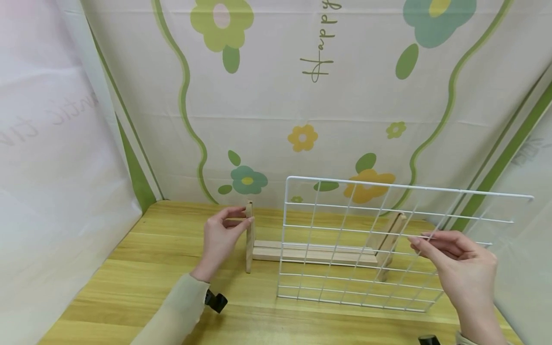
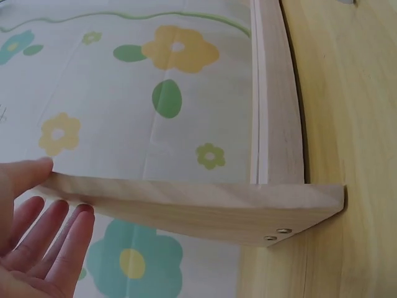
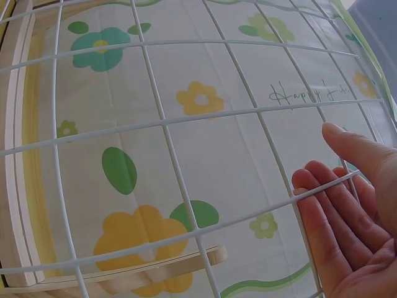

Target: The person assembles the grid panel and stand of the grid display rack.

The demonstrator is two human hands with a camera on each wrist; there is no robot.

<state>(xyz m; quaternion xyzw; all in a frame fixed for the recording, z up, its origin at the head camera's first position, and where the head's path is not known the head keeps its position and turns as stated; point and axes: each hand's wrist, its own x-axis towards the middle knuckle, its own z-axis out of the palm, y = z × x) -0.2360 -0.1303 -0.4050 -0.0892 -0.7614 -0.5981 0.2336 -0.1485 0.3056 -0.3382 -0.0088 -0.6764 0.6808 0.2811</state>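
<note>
A wooden frame with two upright side boards and a low crossbar (image 1: pixel 315 254) stands on the table. My left hand (image 1: pixel 221 237) pinches the top of its left side board (image 1: pixel 249 244) between thumb and fingers; in the left wrist view two screw heads show low on that board (image 2: pixel 205 205). A white wire grid panel (image 1: pixel 336 225) is held upright in front of the frame by my right hand (image 1: pixel 463 263), thumb and fingers on its wires near the right side. Through the grid the right side board (image 1: pixel 390 235) is visible. The right wrist view shows the grid close up.
A wood-grain table (image 1: pixel 129 278) carries the frame. A floral cloth backdrop (image 1: pixel 345 105) rises behind the table, and pale cloth panels stand at the left (image 1: pixel 64 143) and right. Dark camera mounts sit at both wrists.
</note>
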